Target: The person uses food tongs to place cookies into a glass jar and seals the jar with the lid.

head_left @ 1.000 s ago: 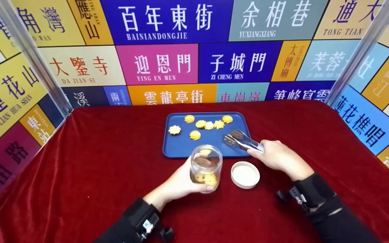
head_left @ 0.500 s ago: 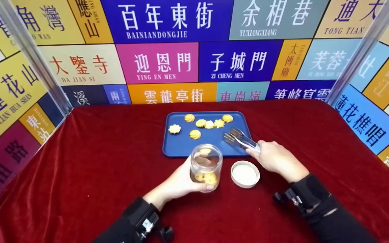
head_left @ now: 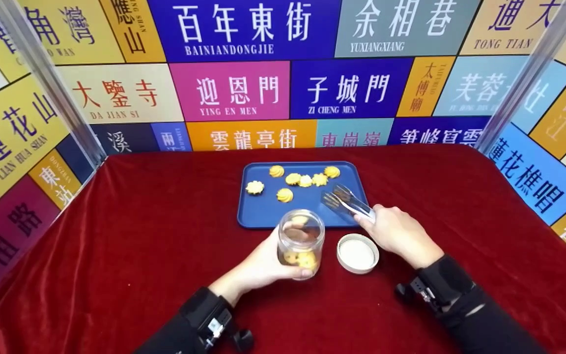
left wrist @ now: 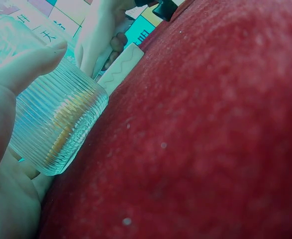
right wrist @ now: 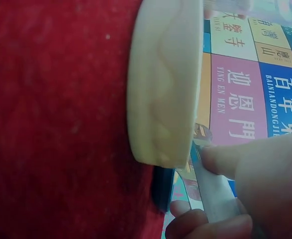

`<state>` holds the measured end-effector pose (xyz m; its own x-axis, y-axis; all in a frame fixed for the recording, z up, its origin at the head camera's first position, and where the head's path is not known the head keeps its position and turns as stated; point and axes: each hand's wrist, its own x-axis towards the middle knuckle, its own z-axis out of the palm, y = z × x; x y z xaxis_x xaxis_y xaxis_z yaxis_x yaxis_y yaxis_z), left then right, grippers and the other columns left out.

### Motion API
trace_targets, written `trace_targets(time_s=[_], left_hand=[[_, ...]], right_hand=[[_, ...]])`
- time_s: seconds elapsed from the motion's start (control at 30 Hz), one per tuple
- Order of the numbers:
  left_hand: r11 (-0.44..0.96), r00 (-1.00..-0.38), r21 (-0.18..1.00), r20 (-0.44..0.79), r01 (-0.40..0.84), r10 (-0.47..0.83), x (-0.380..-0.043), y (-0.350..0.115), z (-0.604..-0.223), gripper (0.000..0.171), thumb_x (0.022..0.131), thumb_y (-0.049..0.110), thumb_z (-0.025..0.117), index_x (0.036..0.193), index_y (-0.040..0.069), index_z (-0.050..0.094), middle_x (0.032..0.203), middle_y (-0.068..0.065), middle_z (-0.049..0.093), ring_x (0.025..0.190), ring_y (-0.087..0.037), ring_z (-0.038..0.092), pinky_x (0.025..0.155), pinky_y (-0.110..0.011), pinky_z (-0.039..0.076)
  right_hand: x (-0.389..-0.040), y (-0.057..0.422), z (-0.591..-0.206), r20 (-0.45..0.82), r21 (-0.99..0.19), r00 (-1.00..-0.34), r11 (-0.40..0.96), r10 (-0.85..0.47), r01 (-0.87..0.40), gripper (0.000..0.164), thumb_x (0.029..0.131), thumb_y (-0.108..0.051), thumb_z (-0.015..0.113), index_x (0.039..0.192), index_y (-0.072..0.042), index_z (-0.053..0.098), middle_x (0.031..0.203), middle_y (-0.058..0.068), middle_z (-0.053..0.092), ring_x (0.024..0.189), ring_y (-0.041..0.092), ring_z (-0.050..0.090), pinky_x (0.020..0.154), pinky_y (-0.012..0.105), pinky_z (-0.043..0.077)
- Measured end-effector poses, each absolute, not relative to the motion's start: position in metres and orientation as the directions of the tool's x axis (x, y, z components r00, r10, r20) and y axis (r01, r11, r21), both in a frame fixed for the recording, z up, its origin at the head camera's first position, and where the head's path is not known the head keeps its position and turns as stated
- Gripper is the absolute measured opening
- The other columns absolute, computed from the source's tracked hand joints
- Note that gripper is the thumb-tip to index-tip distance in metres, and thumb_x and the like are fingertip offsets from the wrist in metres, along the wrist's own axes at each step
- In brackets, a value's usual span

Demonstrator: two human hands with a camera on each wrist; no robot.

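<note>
My left hand (head_left: 258,268) grips a clear ribbed jar (head_left: 300,238) with no lid on it; a few yellow cookies (head_left: 305,259) lie at its bottom. In the left wrist view the thumb (left wrist: 36,64) wraps across the side of the jar. My right hand (head_left: 401,233) holds metal tongs (head_left: 365,211), thumb on one arm and fingers curled below, as the right wrist view shows. The broad tong ends are over the right part of a blue tray (head_left: 261,216). Several swirled yellow cookies (head_left: 285,195) sit on that tray, left of and behind the tongs.
A round cream lid (head_left: 356,253) lies between the jar and my right forearm, its pale inner face up. Dark red velvet cloth (head_left: 165,216) covers the table. Behind stands a wall of colourful sign panels (head_left: 234,91), with metal posts (head_left: 523,91) at the corners.
My right hand has shifted slightly left and toward me, and the tong ends moved a little left over the tray. My left hand and the jar have stayed in place.
</note>
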<state>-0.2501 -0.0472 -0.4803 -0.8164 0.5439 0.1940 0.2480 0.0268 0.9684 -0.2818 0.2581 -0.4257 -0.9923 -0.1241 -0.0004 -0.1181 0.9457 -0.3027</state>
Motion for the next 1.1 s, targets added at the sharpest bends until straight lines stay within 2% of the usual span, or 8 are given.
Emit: trace_targets(time_s=[0.13, 0.3, 0.4, 0.63, 0.87, 1.1], left_hand=[[0.018, -0.813, 0.968, 0.199, 0.249, 0.547, -0.250, -0.047, -0.480, 0.090, 0.079, 0.010, 0.094, 0.152, 0.010, 0.042, 0.137, -0.004, 0.065, 0.126, -0.019, 0.062, 0.110, -0.035, 0.049], [0.038, -0.817, 0.965, 0.198, 0.259, 0.542, -0.250, -0.048, -0.479, 0.089, 0.079, 0.012, 0.094, 0.151, 0.013, 0.043, 0.138, -0.005, 0.065, 0.126, -0.019, 0.062, 0.110, -0.035, 0.049], [0.042, -0.819, 0.964, 0.199, 0.262, 0.539, -0.250, -0.048, -0.479, 0.089, 0.079, 0.012, 0.094, 0.152, 0.011, 0.043, 0.139, -0.006, 0.065, 0.126, -0.020, 0.062, 0.110, -0.036, 0.050], [0.032, -0.814, 0.966, 0.199, 0.258, 0.545, -0.250, -0.047, -0.480, 0.091, 0.080, 0.011, 0.094, 0.152, 0.003, 0.040, 0.140, -0.009, 0.064, 0.126, -0.021, 0.061, 0.110, -0.035, 0.049], [0.021, -0.812, 0.967, 0.203, 0.256, 0.547, -0.250, -0.047, -0.480, 0.091, 0.079, 0.010, 0.094, 0.152, 0.002, 0.039, 0.139, -0.009, 0.064, 0.126, -0.021, 0.061, 0.110, -0.034, 0.049], [0.009, -0.810, 0.971, 0.194, 0.239, 0.553, -0.250, -0.047, -0.481, 0.094, 0.079, 0.009, 0.094, 0.155, 0.004, 0.038, 0.139, -0.005, 0.065, 0.127, -0.020, 0.062, 0.110, -0.035, 0.049]], right_hand=[[-0.281, 0.258, -0.427, 0.033, -0.294, -0.990, 0.945, -0.138, -0.142, 0.046, 0.107, -0.046, 0.060, 0.103, 0.000, 0.067, 0.088, 0.020, 0.067, 0.080, 0.040, 0.066, 0.070, 0.055, 0.053], [-0.280, 0.259, -0.427, 0.040, -0.277, -0.987, 0.947, -0.156, -0.161, 0.045, 0.108, -0.044, 0.060, 0.108, 0.001, 0.066, 0.091, 0.020, 0.068, 0.085, 0.042, 0.068, 0.073, 0.057, 0.054], [-0.280, 0.260, -0.427, 0.035, -0.269, -0.987, 0.949, -0.159, -0.162, 0.045, 0.108, -0.044, 0.060, 0.108, 0.001, 0.066, 0.091, 0.019, 0.068, 0.085, 0.042, 0.068, 0.072, 0.055, 0.054], [-0.283, 0.269, -0.423, 0.011, -0.283, -0.989, 0.948, -0.147, -0.144, 0.042, 0.108, -0.046, 0.060, 0.103, -0.004, 0.065, 0.079, 0.012, 0.060, 0.072, 0.032, 0.060, 0.064, 0.044, 0.045], [-0.284, 0.276, -0.414, 0.049, -0.298, -0.989, 0.943, -0.143, -0.151, 0.041, 0.108, -0.048, 0.060, 0.097, -0.009, 0.064, 0.073, 0.008, 0.054, 0.068, 0.028, 0.057, 0.060, 0.040, 0.040], [-0.284, 0.282, -0.401, 0.089, -0.298, -0.984, 0.938, -0.156, -0.175, 0.044, 0.108, -0.051, 0.058, 0.097, -0.008, 0.064, 0.074, 0.009, 0.057, 0.067, 0.029, 0.057, 0.061, 0.042, 0.041]])
